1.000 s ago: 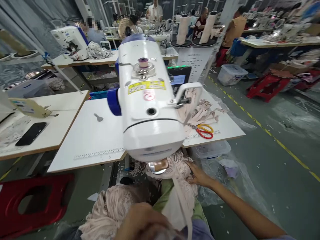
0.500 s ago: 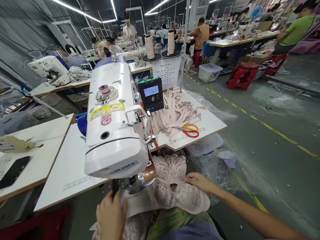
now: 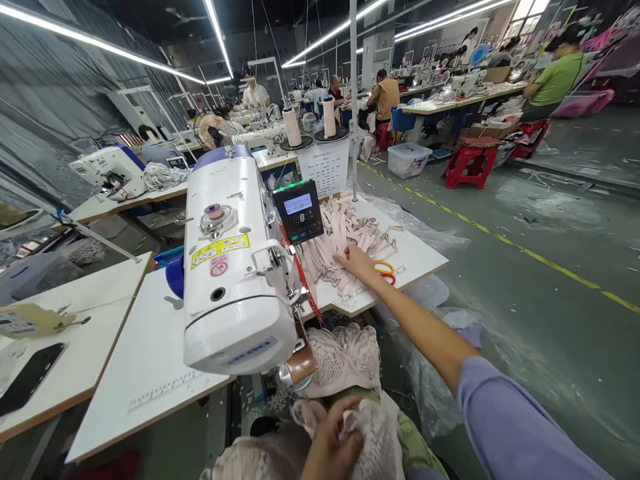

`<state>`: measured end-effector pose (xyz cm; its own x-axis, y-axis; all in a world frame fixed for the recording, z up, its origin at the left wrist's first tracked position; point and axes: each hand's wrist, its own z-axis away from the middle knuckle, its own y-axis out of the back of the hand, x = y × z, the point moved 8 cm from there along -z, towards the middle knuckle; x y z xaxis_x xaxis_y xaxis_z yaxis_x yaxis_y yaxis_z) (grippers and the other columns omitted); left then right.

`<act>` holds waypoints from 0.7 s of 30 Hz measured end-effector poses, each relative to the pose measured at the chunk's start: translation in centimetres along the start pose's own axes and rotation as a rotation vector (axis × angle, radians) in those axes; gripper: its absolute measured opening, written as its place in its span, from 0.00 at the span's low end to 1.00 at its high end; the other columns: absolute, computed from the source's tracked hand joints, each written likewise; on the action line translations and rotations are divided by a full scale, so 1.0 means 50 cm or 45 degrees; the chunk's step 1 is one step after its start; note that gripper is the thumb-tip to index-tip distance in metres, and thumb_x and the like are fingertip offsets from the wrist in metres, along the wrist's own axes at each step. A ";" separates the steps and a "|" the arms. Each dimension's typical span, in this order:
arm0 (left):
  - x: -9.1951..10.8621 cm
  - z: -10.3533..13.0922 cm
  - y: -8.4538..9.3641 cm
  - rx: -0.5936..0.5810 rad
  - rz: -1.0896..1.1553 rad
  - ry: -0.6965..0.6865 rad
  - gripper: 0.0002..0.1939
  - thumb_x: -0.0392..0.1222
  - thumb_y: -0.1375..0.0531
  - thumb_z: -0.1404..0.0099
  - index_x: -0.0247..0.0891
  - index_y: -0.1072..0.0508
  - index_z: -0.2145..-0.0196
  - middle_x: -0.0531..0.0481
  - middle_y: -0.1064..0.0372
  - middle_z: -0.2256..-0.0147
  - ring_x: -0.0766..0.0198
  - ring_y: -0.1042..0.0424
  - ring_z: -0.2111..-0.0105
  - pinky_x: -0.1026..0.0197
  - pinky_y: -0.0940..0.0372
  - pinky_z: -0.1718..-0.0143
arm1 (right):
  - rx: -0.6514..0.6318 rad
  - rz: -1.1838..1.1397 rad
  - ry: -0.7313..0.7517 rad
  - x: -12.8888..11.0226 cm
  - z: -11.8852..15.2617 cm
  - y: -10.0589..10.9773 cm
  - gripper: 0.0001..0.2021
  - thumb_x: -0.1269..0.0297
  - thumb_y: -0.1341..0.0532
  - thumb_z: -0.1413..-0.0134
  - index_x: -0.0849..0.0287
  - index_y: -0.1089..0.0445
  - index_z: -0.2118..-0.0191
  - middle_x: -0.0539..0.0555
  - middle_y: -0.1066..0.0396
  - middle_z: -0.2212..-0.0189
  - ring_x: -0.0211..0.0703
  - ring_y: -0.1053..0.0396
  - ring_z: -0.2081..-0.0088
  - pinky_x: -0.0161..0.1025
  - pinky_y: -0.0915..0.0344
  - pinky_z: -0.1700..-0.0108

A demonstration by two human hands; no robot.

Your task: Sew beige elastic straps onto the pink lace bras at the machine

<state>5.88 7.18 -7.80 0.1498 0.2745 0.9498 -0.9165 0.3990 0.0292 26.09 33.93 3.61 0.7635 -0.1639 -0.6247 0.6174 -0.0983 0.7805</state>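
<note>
At the lower middle, my left hand has its fingers closed on a beige lace bra in my lap. Another part of lace bra fabric hangs by the machine's front end, beside the sewing head. My right hand reaches across the table, its fingertips pinched at the edge of a pile of beige elastic strips. Scissors with yellow and red handles lie partly hidden behind my right wrist. The white sewing machine stands left of both hands.
A control panel stands beside the machine, with two thread cones behind it. A black phone lies on the left table. Red stools, a plastic bin and co-workers are farther off.
My right hand has moved from the bra up to the strips on the table. My left hand has come right, from beside the machine to the bra in my lap. The view has shifted slightly.
</note>
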 end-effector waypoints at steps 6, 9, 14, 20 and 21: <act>-0.043 0.013 0.061 0.269 -0.056 0.146 0.32 0.56 0.44 0.39 0.35 0.34 0.42 0.39 0.35 0.41 0.50 0.37 0.39 0.56 0.44 0.39 | 0.000 0.012 -0.126 0.014 -0.074 -0.016 0.13 0.61 0.39 0.38 0.64 0.31 0.53 0.59 0.28 0.55 0.48 0.29 0.54 0.47 0.33 0.51; -0.051 0.018 0.085 0.381 -0.149 0.172 0.33 0.58 0.47 0.37 0.32 0.36 0.42 0.35 0.37 0.39 0.49 0.39 0.38 0.55 0.47 0.37 | -0.080 -0.039 -0.149 0.045 -0.071 -0.020 0.14 0.58 0.40 0.37 0.62 0.31 0.52 0.55 0.28 0.57 0.42 0.28 0.59 0.46 0.29 0.55; -0.012 0.032 0.093 0.502 -0.139 0.045 0.36 0.57 0.49 0.35 0.32 0.47 0.35 0.33 0.38 0.39 0.49 0.37 0.39 0.54 0.41 0.40 | -0.066 -0.152 -0.128 0.056 -0.066 -0.015 0.13 0.56 0.39 0.38 0.63 0.30 0.58 0.53 0.28 0.61 0.41 0.29 0.61 0.45 0.30 0.56; -0.007 0.047 0.103 0.612 -0.184 0.042 0.39 0.58 0.50 0.33 0.30 0.51 0.34 0.29 0.36 0.41 0.47 0.35 0.40 0.51 0.38 0.42 | 0.233 -0.546 -0.087 0.013 -0.048 0.012 0.12 0.67 0.39 0.45 0.57 0.40 0.77 0.51 0.34 0.74 0.47 0.35 0.60 0.40 0.40 0.57; -0.009 0.049 0.107 0.631 -0.192 0.057 0.37 0.58 0.52 0.33 0.29 0.50 0.35 0.30 0.34 0.42 0.48 0.33 0.41 0.52 0.37 0.43 | 0.271 -0.650 -0.071 0.005 -0.044 0.023 0.13 0.66 0.40 0.45 0.56 0.42 0.78 0.50 0.35 0.75 0.46 0.36 0.61 0.39 0.41 0.58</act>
<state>-0.02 7.05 -7.31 0.2999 0.2875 0.9096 -0.9474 -0.0220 0.3193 27.40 35.92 4.29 0.3625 -0.0943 -0.9272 0.8501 -0.3743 0.3704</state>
